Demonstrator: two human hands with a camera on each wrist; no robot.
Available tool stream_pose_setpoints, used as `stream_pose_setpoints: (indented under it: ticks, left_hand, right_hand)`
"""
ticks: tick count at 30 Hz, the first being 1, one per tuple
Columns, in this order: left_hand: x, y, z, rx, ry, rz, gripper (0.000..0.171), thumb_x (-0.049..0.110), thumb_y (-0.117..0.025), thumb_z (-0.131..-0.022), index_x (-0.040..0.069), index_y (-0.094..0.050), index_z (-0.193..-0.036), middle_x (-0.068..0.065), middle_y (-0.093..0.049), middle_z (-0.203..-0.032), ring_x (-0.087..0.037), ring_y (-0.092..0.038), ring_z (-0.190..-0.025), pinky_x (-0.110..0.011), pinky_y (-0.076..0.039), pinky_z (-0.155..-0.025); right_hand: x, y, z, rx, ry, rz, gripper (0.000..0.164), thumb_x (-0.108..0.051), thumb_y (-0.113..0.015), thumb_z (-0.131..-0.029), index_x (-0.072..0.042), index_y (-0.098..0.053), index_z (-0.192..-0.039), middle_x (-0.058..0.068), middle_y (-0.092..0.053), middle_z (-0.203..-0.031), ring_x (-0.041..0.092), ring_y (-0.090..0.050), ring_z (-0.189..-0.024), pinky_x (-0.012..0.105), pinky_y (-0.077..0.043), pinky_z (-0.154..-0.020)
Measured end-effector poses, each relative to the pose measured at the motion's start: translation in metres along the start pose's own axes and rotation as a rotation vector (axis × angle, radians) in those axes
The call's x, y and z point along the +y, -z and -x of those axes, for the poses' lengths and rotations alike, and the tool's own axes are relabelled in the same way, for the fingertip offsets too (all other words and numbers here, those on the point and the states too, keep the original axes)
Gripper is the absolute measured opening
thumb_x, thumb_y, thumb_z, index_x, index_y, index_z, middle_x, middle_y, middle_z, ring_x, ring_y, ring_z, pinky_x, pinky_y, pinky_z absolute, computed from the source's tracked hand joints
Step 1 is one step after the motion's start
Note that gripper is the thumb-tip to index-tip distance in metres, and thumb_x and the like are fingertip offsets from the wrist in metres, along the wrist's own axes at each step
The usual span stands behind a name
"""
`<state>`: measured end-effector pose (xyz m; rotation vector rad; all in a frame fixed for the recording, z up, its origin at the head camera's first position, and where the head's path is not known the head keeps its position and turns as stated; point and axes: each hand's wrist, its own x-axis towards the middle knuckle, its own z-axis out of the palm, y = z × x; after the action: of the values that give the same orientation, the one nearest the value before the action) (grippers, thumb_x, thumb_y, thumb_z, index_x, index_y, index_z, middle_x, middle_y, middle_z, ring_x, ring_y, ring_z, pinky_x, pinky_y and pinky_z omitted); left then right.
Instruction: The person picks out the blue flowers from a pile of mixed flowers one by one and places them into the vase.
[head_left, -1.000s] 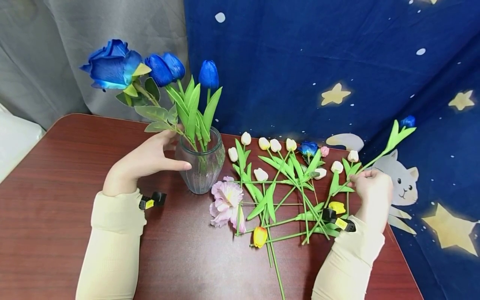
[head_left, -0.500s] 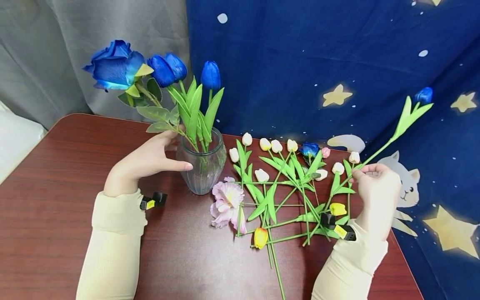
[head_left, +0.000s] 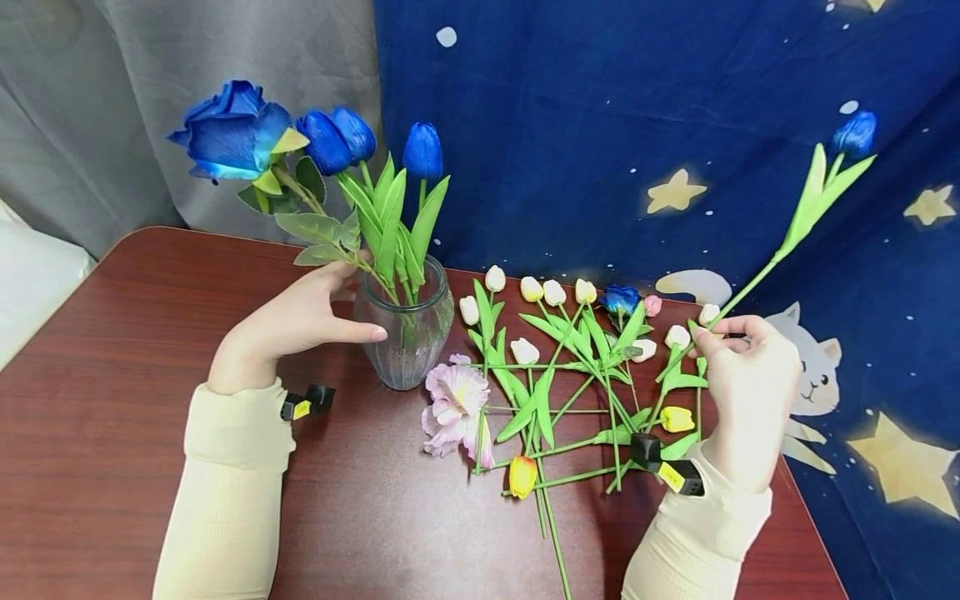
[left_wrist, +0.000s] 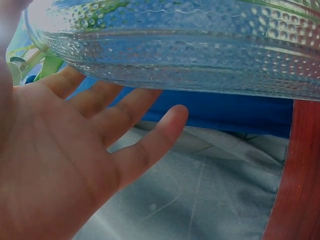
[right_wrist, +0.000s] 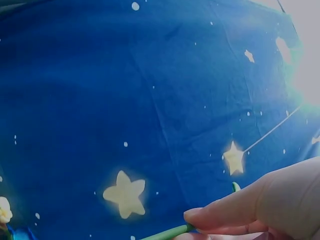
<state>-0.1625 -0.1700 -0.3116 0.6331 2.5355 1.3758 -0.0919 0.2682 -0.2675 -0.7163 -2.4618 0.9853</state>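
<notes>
A clear glass vase [head_left: 403,337] stands upright on the table, holding a large blue rose [head_left: 232,133] and several blue tulips [head_left: 423,152]. My left hand [head_left: 296,321] holds the vase from the left, thumb in front and fingers behind. In the left wrist view, the palm [left_wrist: 55,145] is apart from the glass [left_wrist: 175,55], and the little finger stands off it. On the right, my right hand [head_left: 750,371] pinches the green stem of a blue tulip [head_left: 853,135] between thumb and fingertips. Its bloom leans up and right; the stem [right_wrist: 170,233] also shows in the right wrist view.
Several white tulips [head_left: 525,351] lie with crossed stems in the middle and right of the table [head_left: 360,525]. Among them are a lilac flower [head_left: 453,398], an orange-yellow tulip [head_left: 522,477], a yellow tulip [head_left: 677,418] and a blue rose [head_left: 620,298]. A starry blue curtain [head_left: 540,167] hangs behind.
My right hand has raised the blue tulip, its bloom moving up and to the right and its stem turning steeper. The left hand and the vase have stayed in place.
</notes>
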Motion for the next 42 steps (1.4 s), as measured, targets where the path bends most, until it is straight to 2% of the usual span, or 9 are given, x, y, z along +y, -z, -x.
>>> stream_pose_setpoints:
  ticks: [4,8,12,17,22,26,33,38,42]
  left_hand:
    - [0.001,0.0,0.001,0.0,0.002,-0.014,0.097,0.027,-0.079,-0.078,0.01,-0.02,-0.153,-0.018,-0.034,-0.148,-0.039,-0.044,-0.124,-0.056,-0.038,-0.1]
    - [0.002,0.001,0.002,0.0,-0.001,-0.024,0.097,0.028,-0.08,-0.078,0.01,-0.021,-0.153,-0.018,-0.036,-0.147,-0.037,-0.046,-0.123,-0.055,-0.038,-0.099]
    - [0.004,0.001,0.003,0.0,-0.006,-0.046,0.096,0.03,-0.079,-0.079,0.01,-0.021,-0.153,-0.018,-0.038,-0.145,-0.037,-0.046,-0.123,-0.056,-0.037,-0.1]
    - [0.005,0.0,0.003,0.013,0.001,-0.089,0.096,0.032,-0.08,-0.078,0.012,-0.023,-0.153,-0.017,-0.04,-0.145,-0.034,-0.045,-0.125,-0.056,-0.035,-0.102]
    - [0.008,0.001,0.005,0.024,0.004,-0.118,0.094,0.033,-0.08,-0.078,0.012,-0.026,-0.152,-0.015,-0.04,-0.145,-0.033,-0.044,-0.126,-0.055,-0.034,-0.103]
    - [0.012,0.003,0.009,0.044,-0.009,-0.131,0.087,0.033,-0.08,-0.078,0.009,-0.034,-0.149,-0.012,-0.042,-0.145,-0.034,-0.044,-0.127,-0.055,-0.035,-0.102]
    - [0.017,0.008,0.015,0.092,-0.047,-0.199,0.072,0.035,-0.079,-0.079,0.012,-0.049,-0.14,-0.006,-0.049,-0.139,-0.028,-0.041,-0.13,-0.054,-0.033,-0.104]
    - [0.024,0.014,0.023,0.119,-0.022,-0.259,0.063,0.038,-0.076,-0.081,0.011,-0.056,-0.135,-0.008,-0.053,-0.135,-0.028,-0.043,-0.128,-0.055,-0.034,-0.102]
    - [0.031,0.016,0.033,0.152,-0.008,-0.278,0.053,0.038,-0.074,-0.084,0.011,-0.062,-0.127,-0.007,-0.06,-0.126,-0.024,-0.052,-0.118,-0.051,-0.04,-0.097]
  right_hand:
    - [-0.005,-0.002,0.004,-0.001,0.033,-0.068,0.012,-0.024,-0.068,-0.088,-0.015,-0.06,-0.087,-0.007,-0.063,-0.06,0.01,-0.048,-0.048,0.024,-0.032,-0.04]
    - [-0.009,-0.003,0.008,-0.004,0.059,-0.109,0.014,-0.023,-0.071,-0.087,-0.014,-0.061,-0.087,-0.005,-0.066,-0.062,0.01,-0.05,-0.05,0.024,-0.03,-0.04]
    - [-0.011,-0.003,0.012,0.011,0.086,-0.121,0.016,-0.024,-0.072,-0.086,-0.012,-0.061,-0.088,-0.003,-0.067,-0.065,0.009,-0.055,-0.054,0.022,-0.035,-0.042]
    - [-0.014,-0.002,0.017,0.03,0.129,-0.12,0.016,-0.024,-0.072,-0.085,-0.012,-0.062,-0.089,-0.007,-0.066,-0.064,0.007,-0.052,-0.05,0.021,-0.034,-0.041]
    - [-0.02,-0.003,0.024,0.029,0.172,-0.185,0.015,-0.02,-0.072,-0.085,-0.01,-0.063,-0.09,-0.009,-0.063,-0.061,0.007,-0.051,-0.047,0.018,-0.037,-0.042]
    - [-0.026,-0.006,0.03,0.002,0.203,-0.233,0.016,-0.02,-0.072,-0.086,-0.009,-0.063,-0.093,-0.008,-0.065,-0.064,0.009,-0.056,-0.045,0.017,-0.045,-0.045]
    - [-0.033,-0.011,0.039,-0.041,0.302,-0.293,0.016,-0.015,-0.072,-0.086,-0.004,-0.064,-0.093,-0.008,-0.066,-0.066,0.01,-0.057,-0.043,0.019,-0.045,-0.041]
    - [-0.036,-0.015,0.045,-0.06,0.377,-0.322,0.014,-0.012,-0.072,-0.086,-0.002,-0.065,-0.094,-0.003,-0.067,-0.068,0.011,-0.057,-0.044,0.02,-0.048,-0.044]
    - [-0.039,-0.018,0.05,-0.086,0.418,-0.329,0.011,-0.008,-0.071,-0.086,-0.001,-0.066,-0.094,-0.004,-0.067,-0.067,0.01,-0.058,-0.044,0.019,-0.048,-0.045]
